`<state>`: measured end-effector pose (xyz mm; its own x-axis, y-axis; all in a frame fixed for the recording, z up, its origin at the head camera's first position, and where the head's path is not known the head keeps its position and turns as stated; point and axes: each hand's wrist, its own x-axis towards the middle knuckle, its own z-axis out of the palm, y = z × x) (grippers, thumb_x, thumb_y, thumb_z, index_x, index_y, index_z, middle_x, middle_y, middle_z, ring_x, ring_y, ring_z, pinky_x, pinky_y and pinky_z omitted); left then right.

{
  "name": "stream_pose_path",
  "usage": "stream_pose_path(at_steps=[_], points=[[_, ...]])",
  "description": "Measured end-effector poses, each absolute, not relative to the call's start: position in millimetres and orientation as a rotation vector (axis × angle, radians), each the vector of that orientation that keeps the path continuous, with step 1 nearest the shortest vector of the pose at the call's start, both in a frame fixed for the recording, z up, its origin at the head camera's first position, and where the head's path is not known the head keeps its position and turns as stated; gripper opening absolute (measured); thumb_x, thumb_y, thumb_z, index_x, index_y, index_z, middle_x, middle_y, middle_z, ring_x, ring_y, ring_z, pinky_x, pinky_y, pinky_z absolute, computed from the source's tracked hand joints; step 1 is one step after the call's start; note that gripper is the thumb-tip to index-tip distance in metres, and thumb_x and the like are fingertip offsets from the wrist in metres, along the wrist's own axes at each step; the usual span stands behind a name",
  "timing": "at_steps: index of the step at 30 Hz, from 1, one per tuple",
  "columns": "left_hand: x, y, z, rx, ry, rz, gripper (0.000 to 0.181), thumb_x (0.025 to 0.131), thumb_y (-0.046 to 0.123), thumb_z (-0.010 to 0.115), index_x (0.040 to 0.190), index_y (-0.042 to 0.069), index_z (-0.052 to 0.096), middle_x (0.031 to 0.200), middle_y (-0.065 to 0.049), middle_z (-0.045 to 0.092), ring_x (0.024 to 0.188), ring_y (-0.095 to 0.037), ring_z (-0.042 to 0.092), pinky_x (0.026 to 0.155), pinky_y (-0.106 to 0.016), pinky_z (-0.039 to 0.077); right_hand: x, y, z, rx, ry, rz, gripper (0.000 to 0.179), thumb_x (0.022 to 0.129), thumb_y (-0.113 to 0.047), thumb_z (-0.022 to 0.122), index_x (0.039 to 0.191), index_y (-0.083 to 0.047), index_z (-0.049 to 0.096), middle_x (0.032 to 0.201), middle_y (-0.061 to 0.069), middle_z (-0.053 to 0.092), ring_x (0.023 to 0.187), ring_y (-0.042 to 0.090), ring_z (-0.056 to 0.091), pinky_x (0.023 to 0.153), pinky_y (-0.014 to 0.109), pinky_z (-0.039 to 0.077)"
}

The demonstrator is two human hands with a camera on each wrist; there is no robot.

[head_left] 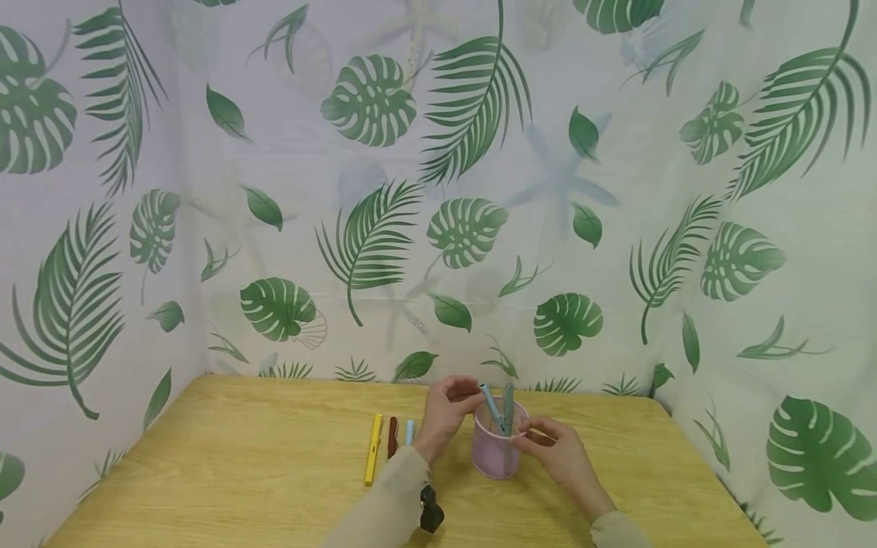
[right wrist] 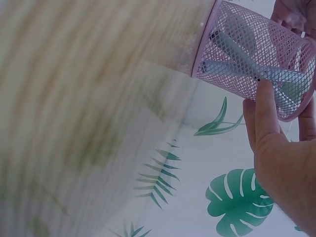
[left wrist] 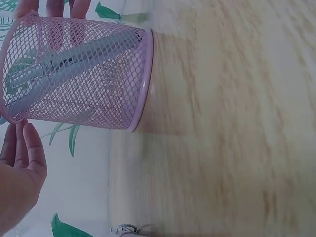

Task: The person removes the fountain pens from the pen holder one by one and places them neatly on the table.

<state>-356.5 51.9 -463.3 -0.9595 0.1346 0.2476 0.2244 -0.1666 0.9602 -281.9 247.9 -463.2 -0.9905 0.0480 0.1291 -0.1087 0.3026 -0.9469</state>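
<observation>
find the cup (head_left: 488, 455) upright on the table (head_left: 260, 457), base down, between both hands. inside, see the leaning pen (head_left: 490, 405), tipped toward the left rim, and the grey pen (head_left: 508, 399), nearer vertical, both poking above the rim. left of the left arm, note the yellow pen (head_left: 373, 449), red pen (head_left: 393, 436) and blue pen (head_left: 409, 432), lying side by side on the table, the last two partly hidden by that arm.

with the right hand (head_left: 556, 450), holding the cup lightly by its right side, fingers bent part way, thumb by the rim, one finger along the mesh. with the left hand (head_left: 441, 417), reaching to the left rim, fingertips drawn close together beside the leaning pen; cannot tell a pinch from a mere touch there.

judged as steadying the cup. to do so well, match pressure from both sides, lightly, so as not to dent the mesh or tip the base. hold a little below the rim for better balance. mind the leaning pen's upper end, probably easy to knock with the left fingertips. before letting go, check for a flat base, then part both hands sideways, together, without brushing either pen.
</observation>
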Motion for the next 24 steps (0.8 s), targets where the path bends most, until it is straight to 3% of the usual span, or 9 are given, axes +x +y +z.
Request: stream_pose_path(at_steps=[8,17,24], points=[[-357.4,55.0,-463.9,-0.475,-2.046,-2.26,0.028,0.09,0.003,0.069,0.116,0.001,0.062,0.115,-0.021,0.069,0.105,-0.026,0.067,0.08,-0.033,0.056,-282.4,247.3,-463.9,0.049,-2.404,1.83,0.03,0.086,-0.017,0.076,0.108,0.001,0.065,0.131,0.017,0.059,0.124,0.038,0.057,0.094,0.041,0.054],[-357.6,58.4,-461.6,-0.524,-2.077,-2.216,0.024,0.09,0.0,0.067,0.114,0.001,0.062,0.105,-0.016,0.073,0.093,-0.014,0.067,0.073,-0.023,0.052,-281.6,247.2,-462.1,0.066,-2.405,1.837,0.032,0.086,-0.017,0.077,0.108,0.002,0.064,0.129,0.017,0.059,0.123,0.037,0.057,0.093,0.039,0.055],[-356.3,59.4,-461.7,-0.48,-2.1,-2.202,0.024,0.09,0.005,0.069,0.114,0.001,0.063,0.101,-0.012,0.073,0.093,-0.015,0.067,0.081,-0.034,0.056,-281.7,246.6,-461.5,0.062,-2.408,1.83,0.03,0.085,-0.017,0.077,0.107,0.0,0.065,0.129,0.017,0.06,0.122,0.038,0.058,0.093,0.04,0.055]])
